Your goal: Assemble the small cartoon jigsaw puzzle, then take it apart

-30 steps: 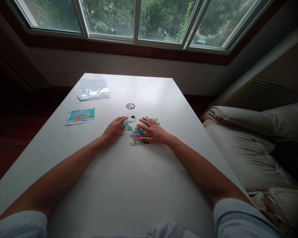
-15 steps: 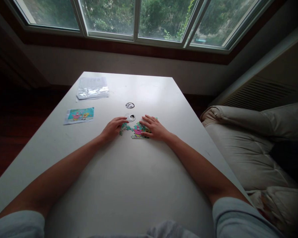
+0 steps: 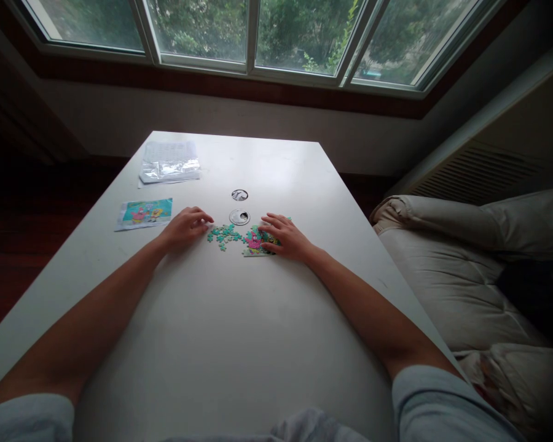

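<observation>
My right hand (image 3: pixel 286 238) lies with fingers spread over a partly assembled jigsaw puzzle (image 3: pixel 253 242), whose pink, green and yellow picture shows at its left side. The hand hides the puzzle's right part. Several loose teal puzzle pieces (image 3: pixel 223 234) are scattered to the left of it. Just left of these pieces rests my left hand (image 3: pixel 187 227), fingers loosely bent and thumb apart from the index finger. Nothing can be seen between them.
A cartoon picture sheet (image 3: pixel 147 212) lies on the white table (image 3: pixel 239 331) at the left. Behind it is a clear plastic bag (image 3: pixel 170 162) over papers. Two round discs (image 3: pixel 239 217) sit behind the pieces. A pale sofa (image 3: pixel 451 270) stands at the right.
My left hand has moved left, off the loose pieces, and more of them now show, spread further left. My right hand stays on the puzzle.
</observation>
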